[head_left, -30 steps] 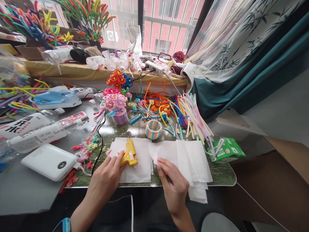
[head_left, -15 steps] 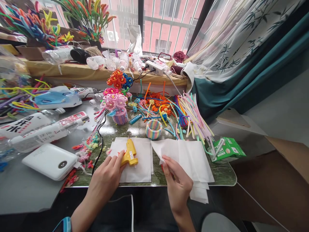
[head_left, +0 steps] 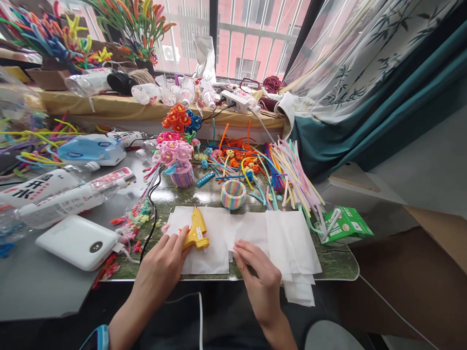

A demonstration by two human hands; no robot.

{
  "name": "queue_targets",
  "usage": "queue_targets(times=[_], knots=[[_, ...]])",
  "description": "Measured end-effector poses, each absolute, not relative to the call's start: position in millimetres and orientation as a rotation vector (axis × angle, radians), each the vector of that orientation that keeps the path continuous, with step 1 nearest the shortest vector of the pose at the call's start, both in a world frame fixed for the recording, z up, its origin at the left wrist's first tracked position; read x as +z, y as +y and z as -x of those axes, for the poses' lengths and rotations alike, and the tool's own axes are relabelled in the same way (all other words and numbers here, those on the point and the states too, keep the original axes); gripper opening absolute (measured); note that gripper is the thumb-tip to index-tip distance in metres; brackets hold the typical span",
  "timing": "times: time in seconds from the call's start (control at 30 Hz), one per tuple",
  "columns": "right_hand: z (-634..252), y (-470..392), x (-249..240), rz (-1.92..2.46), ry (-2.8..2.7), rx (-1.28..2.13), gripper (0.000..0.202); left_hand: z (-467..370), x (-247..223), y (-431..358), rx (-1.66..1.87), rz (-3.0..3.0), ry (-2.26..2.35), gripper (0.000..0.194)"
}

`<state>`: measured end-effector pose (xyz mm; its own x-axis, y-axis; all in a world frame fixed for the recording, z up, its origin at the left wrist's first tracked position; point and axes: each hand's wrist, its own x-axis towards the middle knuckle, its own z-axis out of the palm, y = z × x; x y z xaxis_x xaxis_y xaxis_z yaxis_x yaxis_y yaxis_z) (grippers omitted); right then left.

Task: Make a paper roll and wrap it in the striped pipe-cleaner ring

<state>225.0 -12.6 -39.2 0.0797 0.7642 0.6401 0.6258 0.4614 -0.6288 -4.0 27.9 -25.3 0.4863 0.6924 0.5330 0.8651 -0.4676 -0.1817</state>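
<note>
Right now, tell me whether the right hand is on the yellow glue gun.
No, the left hand is on the yellow glue gun, while the right hand pinches a white sheet.

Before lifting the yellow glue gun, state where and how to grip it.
Probably by the handle, coming from the left: the glue gun lies on its side, nozzle pointing forward, handle jutting left toward the left hand.

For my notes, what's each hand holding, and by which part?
Left hand: yellow glue gun, by its handle. Right hand: white sheet, pinched near its left edge.
</note>
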Motion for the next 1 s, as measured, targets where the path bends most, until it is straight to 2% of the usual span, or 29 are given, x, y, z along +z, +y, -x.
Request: queue_targets(times=[0.27,0.4,0.63,1.0], knots=[[-228,-16,-35,1.261,-1.665,0.229,0.016,3,-24,28,-0.552,2.308,-1.296,0.039],[-238,-20,-27,1.298,-1.755,0.319,0.027,3,-24,28,-0.518,2.307,-1.280,0.040],[-248,-17,-37,1.315,-2.135,0.157,0.038,3,-25,28,-0.495,2.307,-1.302,0.039],[-237,-19,-33,1.361,-2.311,0.017,0.050,2,-25,28,-0.519,2.313,-1.314,0.040]])
